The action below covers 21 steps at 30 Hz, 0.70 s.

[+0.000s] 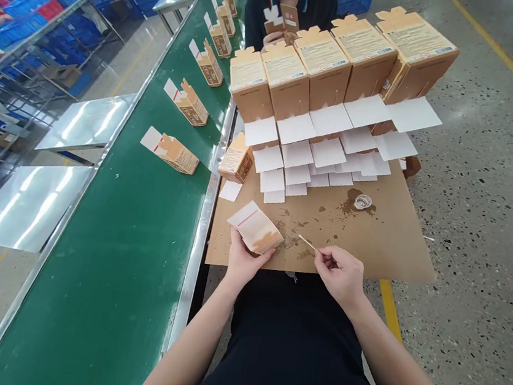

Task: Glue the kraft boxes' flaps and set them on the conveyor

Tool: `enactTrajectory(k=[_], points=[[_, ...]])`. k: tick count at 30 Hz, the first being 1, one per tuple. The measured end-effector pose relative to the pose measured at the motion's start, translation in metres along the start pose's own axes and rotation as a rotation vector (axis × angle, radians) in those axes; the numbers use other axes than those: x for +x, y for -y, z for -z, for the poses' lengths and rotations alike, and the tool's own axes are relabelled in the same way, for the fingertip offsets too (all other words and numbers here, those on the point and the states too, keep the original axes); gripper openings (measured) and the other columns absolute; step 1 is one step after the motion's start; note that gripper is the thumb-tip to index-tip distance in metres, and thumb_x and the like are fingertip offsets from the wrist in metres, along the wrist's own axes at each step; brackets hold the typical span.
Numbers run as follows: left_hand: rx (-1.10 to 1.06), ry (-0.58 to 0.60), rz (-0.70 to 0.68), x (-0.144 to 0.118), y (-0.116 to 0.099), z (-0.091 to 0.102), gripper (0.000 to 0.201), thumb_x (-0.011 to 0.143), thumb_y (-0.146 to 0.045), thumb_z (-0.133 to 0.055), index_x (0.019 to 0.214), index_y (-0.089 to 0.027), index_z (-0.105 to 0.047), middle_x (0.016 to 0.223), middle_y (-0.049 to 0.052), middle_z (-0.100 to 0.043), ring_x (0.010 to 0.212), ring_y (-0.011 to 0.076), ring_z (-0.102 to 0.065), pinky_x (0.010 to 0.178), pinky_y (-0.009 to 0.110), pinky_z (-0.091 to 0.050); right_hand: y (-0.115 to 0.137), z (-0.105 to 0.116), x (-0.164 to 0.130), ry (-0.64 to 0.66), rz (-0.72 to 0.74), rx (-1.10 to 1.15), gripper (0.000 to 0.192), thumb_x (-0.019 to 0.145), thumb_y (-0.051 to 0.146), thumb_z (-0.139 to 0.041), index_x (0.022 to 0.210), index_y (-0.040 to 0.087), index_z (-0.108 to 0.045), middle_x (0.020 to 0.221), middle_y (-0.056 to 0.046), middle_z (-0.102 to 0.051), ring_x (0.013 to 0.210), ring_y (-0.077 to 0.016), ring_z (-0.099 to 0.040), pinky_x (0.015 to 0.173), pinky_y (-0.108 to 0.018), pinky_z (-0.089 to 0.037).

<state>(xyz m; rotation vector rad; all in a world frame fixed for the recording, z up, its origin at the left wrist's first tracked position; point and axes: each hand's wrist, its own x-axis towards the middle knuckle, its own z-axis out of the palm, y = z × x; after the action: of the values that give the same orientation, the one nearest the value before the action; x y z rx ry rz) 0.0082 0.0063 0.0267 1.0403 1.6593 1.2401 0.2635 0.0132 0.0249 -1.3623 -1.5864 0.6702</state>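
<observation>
At the near edge of the cardboard-covered worktop, the left hand clasps a small kraft carton, its grip closed around the body. The right hand pinches a thin stick. Light and crushable, the carton seems best held by its side panels. Its printing is unreadable.

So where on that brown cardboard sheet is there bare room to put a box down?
Bare patch on the brown cardboard sheet, right of the right hand, below the small clear cup. Crowded behind: stacked tan cartons and white flaps.
</observation>
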Motion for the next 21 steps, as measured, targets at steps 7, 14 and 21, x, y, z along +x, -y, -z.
enactTrajectory(k=[7,14,21], points=[[0.085,-0.001,-0.003,-0.006,0.015,-0.007,0.078,0.068,-0.035,-0.105,0.130,-0.028,-0.058,0.124,0.013,-0.079,0.120,0.0380,-0.078,0.102,0.049,-0.064,0.001,0.013,-0.011,-0.054,-0.016,0.014,0.027,0.100,0.030,-0.070,0.073,0.026,-0.070,0.063,0.000,-0.070,0.052,-0.0163,-0.061,0.052,-0.030,-0.056],[0.048,-0.212,-0.098,0.020,0.013,0.031,0.084,0.059,-0.040,-0.110,0.127,-0.027,-0.063,0.125,0.013,-0.079,0.123,0.0400,-0.077,0.112,0.059,-0.061,-0.003,0.023,0.000,-0.134,0.016,0.006,0.026,0.099,0.032,-0.072,0.073,0.026,-0.072,0.062,0.000,-0.070,0.050,-0.0157,-0.062,0.051,-0.029,-0.056],[0.080,-0.625,-0.090,0.099,-0.002,0.174,0.100,0.049,-0.032,-0.111,0.126,-0.025,-0.048,0.147,0.017,-0.067,0.143,0.0388,-0.068,0.127,0.064,-0.051,-0.005,0.030,0.017,-0.156,0.017,0.003,0.027,0.099,0.037,-0.072,0.075,0.026,-0.073,0.060,0.000,-0.068,0.049,-0.0160,-0.062,0.052,-0.030,-0.058]])
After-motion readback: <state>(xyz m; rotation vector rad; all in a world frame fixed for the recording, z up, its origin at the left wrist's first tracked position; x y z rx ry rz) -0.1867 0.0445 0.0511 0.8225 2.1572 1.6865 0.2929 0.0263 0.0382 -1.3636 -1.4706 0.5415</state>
